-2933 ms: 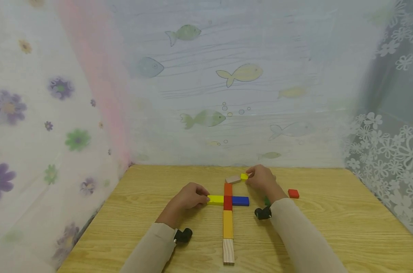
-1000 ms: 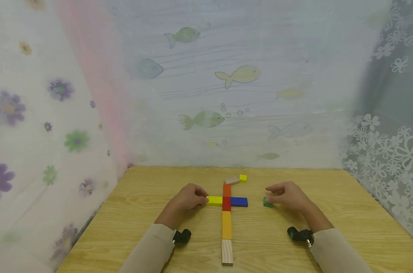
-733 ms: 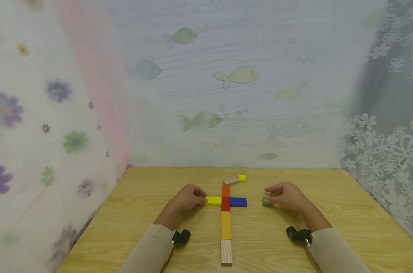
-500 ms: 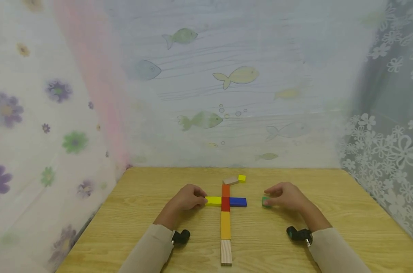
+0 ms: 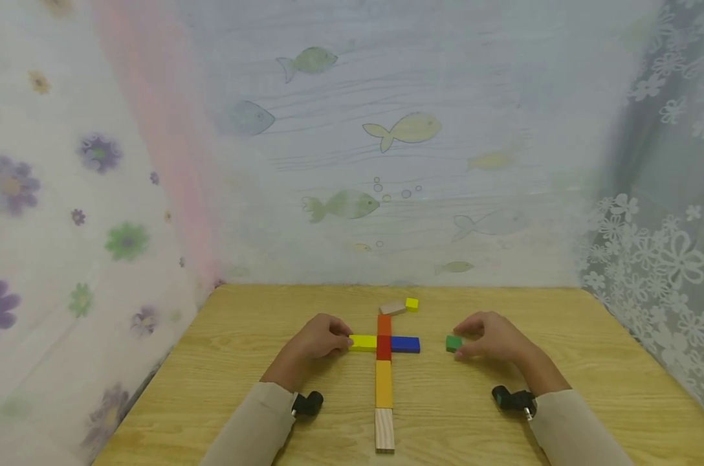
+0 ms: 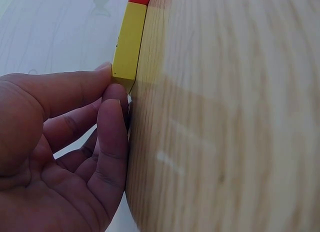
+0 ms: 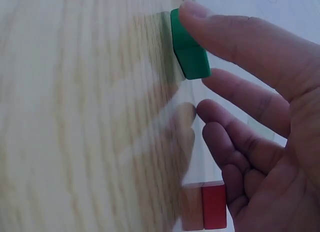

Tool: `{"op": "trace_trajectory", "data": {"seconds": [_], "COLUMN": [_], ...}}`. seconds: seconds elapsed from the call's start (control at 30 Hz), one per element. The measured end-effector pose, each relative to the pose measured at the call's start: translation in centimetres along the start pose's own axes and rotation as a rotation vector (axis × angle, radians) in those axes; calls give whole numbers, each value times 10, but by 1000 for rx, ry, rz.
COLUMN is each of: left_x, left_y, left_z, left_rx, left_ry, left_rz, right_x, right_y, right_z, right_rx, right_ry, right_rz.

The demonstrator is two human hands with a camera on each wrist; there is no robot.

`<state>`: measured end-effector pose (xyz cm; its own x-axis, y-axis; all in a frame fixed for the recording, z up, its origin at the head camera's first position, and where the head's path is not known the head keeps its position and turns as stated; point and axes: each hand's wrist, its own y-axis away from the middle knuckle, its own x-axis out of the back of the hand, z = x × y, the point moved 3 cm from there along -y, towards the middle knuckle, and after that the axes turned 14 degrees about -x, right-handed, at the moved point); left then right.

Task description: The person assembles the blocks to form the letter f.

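My left hand (image 5: 318,338) rests at the outer end of a long yellow block (image 5: 363,343). Its thumb and fingertips touch that end face, and the fingers are loosely bent. A small green block (image 5: 453,343) lies on the wooden table, right of a blue block (image 5: 405,344). My right hand (image 5: 490,338) is just beside the green block, thumb at its near corner and index fingertip by the far corner; a firm hold is not visible. In the right wrist view a red block (image 7: 215,207) lies beyond my fingers; it is hidden in the head view.
Yellow and blue blocks flank a red block (image 5: 384,347). An orange-red block (image 5: 384,324) stands behind it; an amber block (image 5: 384,384) and a natural wood block (image 5: 384,429) run toward me. Behind are a slanted beige block (image 5: 393,308) and a yellow cube (image 5: 411,304).
My right hand has left the yellow cube at the back and come forward right to the green block. Its thumb has just shifted from over that block to its near corner. My left hand stays.
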<state>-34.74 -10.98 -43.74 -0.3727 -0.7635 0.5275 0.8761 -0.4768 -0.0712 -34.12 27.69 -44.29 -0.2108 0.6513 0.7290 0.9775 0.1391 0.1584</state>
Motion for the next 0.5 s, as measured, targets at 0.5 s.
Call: {"op": "trace_trajectory", "data": {"seconds": [0.5], "left_x": [1], "left_y": [-1], "left_z": [-3], "left_rx": [2], "left_ry": [-11], "left_rz": [-5], "right_x": [-1], "right_y": [-2], "right_z": [3], "right_rx": [-4], "right_ry": [2], "right_rz": [30]}}
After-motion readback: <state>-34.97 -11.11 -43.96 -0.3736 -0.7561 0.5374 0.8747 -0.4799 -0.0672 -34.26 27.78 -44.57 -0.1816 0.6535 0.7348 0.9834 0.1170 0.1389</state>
